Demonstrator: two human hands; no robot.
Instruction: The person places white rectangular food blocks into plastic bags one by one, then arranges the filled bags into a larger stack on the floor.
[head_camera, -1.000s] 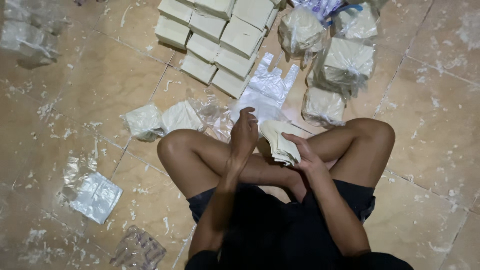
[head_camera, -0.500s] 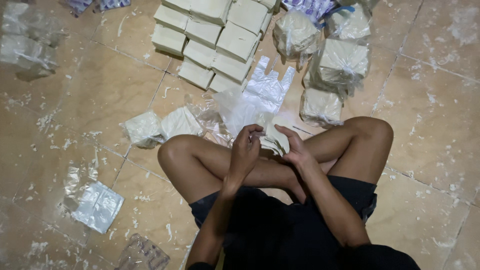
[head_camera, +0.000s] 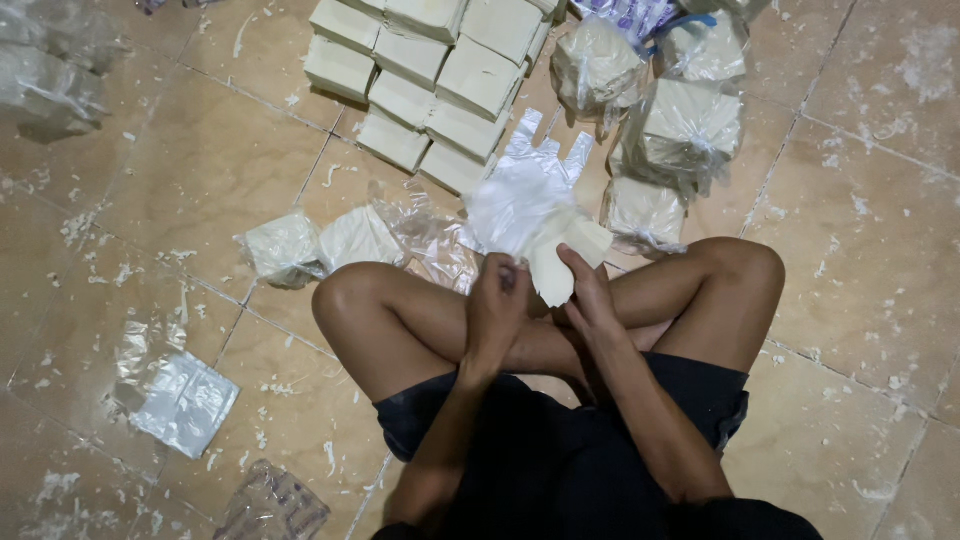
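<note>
I sit cross-legged on a tiled floor. My left hand (head_camera: 498, 300) grips the edge of a thin clear plastic bag (head_camera: 515, 195) that stands up in front of my knees. My right hand (head_camera: 590, 295) holds a pale white block (head_camera: 565, 255) against the bag's mouth; the block is tilted and partly inside the plastic. Both hands are close together over my crossed shins.
A stack of white blocks (head_camera: 430, 70) lies on the floor ahead. Bagged blocks (head_camera: 680, 125) sit at the upper right, two more (head_camera: 320, 240) by my left knee. Loose plastic bags (head_camera: 185, 400) lie at the left, and white crumbs are scattered on the tiles.
My hands have moved forward from above my lap to the plastic bag. The left hand has taken hold of the bag's edge and the block now sits at its opening.
</note>
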